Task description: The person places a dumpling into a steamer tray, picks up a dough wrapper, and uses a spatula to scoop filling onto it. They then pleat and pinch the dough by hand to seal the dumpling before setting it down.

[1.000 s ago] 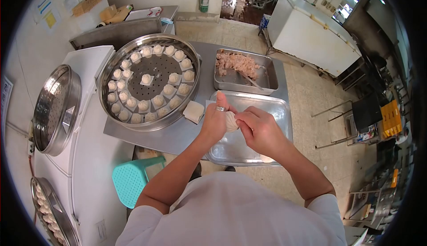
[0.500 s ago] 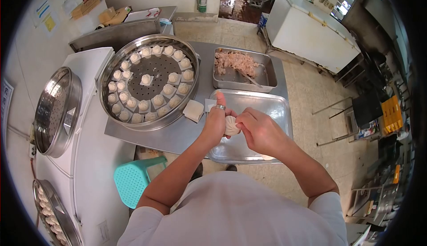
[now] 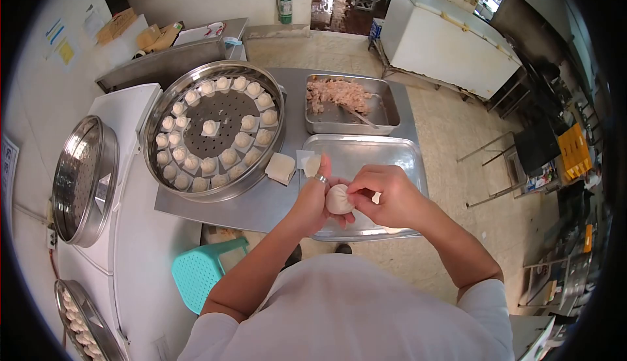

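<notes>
A round white pleated dumpling [image 3: 337, 200] rests in the palm and fingers of my left hand [image 3: 319, 199], above the near left part of a flat metal tray [image 3: 408, 165]. My right hand [image 3: 385, 194] pinches the right side of the dumpling with thumb and fingertips. Beside my left thumb is a pale dough piece [image 3: 312, 166]. A stack of square papers [image 3: 281, 167] lies to the left of my left hand. Farther left, a large round steamer [image 3: 189, 194] holds many dumplings on paper squares. Behind the flat tray sits a deep pan [image 3: 353, 128] of minced filling [image 3: 339, 93] with a utensil in it.
A perforated steamer [image 3: 78, 178] leans on the white surface at left, and another with dumplings [image 3: 78, 322] is below it. A turquoise stool [image 3: 197, 276] stands under the table's near edge. Behind are a fire extinguisher [image 3: 285, 5] and a white chest freezer [image 3: 444, 41].
The view has shifted slightly. My left fingers have opened more beneath the dumpling, showing more of it, and the pale dough piece by my left thumb shows more. My right hand still pinches the dumpling.
</notes>
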`<move>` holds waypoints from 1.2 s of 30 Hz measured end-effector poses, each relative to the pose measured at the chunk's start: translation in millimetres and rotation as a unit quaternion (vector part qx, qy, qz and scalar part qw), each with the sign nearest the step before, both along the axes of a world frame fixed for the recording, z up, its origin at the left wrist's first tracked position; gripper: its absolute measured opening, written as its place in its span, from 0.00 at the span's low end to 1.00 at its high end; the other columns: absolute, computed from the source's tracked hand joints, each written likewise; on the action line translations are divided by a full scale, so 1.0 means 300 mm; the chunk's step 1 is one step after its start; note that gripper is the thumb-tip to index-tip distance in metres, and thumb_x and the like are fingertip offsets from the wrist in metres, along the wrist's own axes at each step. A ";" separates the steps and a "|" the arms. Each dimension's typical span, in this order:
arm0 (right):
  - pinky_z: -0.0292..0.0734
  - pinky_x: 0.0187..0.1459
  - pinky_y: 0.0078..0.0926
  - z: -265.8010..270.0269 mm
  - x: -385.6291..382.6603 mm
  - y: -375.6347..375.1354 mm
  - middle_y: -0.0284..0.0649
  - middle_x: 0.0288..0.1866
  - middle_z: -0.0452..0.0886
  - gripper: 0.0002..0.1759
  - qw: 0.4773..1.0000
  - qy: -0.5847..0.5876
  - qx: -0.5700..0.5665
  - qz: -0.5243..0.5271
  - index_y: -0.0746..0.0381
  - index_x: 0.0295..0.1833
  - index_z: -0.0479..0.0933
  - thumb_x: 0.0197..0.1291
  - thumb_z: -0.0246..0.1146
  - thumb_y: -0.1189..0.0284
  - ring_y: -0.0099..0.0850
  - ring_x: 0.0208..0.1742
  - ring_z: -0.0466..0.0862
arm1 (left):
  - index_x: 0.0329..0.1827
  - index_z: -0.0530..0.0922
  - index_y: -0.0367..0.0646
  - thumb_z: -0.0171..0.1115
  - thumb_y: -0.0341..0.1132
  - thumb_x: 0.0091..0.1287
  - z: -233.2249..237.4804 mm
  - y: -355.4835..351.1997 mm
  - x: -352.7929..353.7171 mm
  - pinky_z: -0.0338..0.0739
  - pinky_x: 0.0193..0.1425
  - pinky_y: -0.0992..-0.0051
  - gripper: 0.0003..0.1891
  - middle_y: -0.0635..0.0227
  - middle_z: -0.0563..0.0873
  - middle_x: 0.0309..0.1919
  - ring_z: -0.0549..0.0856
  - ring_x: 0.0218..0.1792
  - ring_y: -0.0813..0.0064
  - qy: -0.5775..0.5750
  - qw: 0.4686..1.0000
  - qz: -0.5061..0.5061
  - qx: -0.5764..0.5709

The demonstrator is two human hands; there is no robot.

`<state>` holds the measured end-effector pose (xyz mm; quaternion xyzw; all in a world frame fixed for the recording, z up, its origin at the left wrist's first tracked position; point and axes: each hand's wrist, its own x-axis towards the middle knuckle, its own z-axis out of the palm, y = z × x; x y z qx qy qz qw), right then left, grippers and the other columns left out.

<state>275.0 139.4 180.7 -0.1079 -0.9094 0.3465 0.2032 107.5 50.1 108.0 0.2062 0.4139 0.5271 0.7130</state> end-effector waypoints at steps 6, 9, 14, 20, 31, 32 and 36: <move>0.81 0.31 0.32 0.023 -0.001 -0.014 0.42 0.36 0.85 0.08 1.000 0.015 -0.002 0.009 0.65 0.43 0.85 0.58 0.67 0.85 0.36 0.33 0.86 | 0.42 0.81 0.41 0.32 0.79 0.72 -0.008 -0.016 0.011 0.71 0.15 0.72 0.46 0.64 0.86 0.27 0.86 0.22 0.68 -0.013 0.999 -0.025 0.021; 0.82 0.35 0.38 0.037 -0.008 -0.036 0.43 0.33 0.85 0.07 0.999 0.029 0.010 -0.022 0.65 0.41 0.84 0.57 0.68 0.83 0.44 0.34 0.86 | 0.39 0.81 0.42 0.34 0.77 0.74 -0.036 -0.019 0.033 0.69 0.14 0.75 0.44 0.64 0.85 0.25 0.84 0.19 0.72 0.023 0.998 0.045 0.038; 0.82 0.35 0.38 -0.011 -0.004 -0.035 0.44 0.33 0.87 0.07 0.998 0.049 0.021 -0.038 0.65 0.41 0.85 0.56 0.68 0.83 0.43 0.34 0.86 | 0.35 0.79 0.41 0.34 0.74 0.76 -0.025 -0.029 0.068 0.69 0.17 0.78 0.43 0.66 0.83 0.24 0.80 0.18 0.78 0.167 0.974 0.133 0.076; 0.79 0.28 0.29 -0.069 -0.001 -0.025 0.41 0.34 0.86 0.10 0.996 0.066 0.035 -0.056 0.64 0.44 0.86 0.57 0.70 0.84 0.34 0.30 0.85 | 0.35 0.79 0.38 0.36 0.72 0.78 -0.050 -0.024 0.095 0.73 0.20 0.77 0.42 0.66 0.82 0.24 0.81 0.21 0.79 0.216 0.952 0.183 0.119; 0.81 0.34 0.32 -0.032 0.009 -0.028 0.45 0.38 0.84 0.08 0.995 0.069 0.026 -0.064 0.67 0.45 0.84 0.59 0.70 0.83 0.40 0.34 0.86 | 0.33 0.79 0.41 0.33 0.75 0.76 -0.083 0.016 0.084 0.68 0.15 0.77 0.43 0.66 0.82 0.23 0.81 0.18 0.75 -0.002 0.985 0.168 0.050; 0.81 0.34 0.34 -0.042 0.007 -0.030 0.45 0.38 0.84 0.07 0.995 0.072 0.048 -0.058 0.67 0.44 0.84 0.59 0.70 0.82 0.41 0.35 0.86 | 0.33 0.78 0.41 0.33 0.75 0.76 -0.088 0.018 0.082 0.68 0.15 0.77 0.43 0.66 0.82 0.24 0.80 0.18 0.75 -0.016 0.986 0.160 0.050; 0.81 0.35 0.37 -0.085 0.001 -0.032 0.46 0.39 0.82 0.08 0.991 0.064 0.097 -0.064 0.66 0.44 0.81 0.59 0.68 0.83 0.45 0.35 0.84 | 0.33 0.78 0.41 0.32 0.76 0.75 -0.099 0.021 0.085 0.68 0.15 0.76 0.44 0.66 0.82 0.25 0.80 0.19 0.75 -0.069 0.987 0.139 0.047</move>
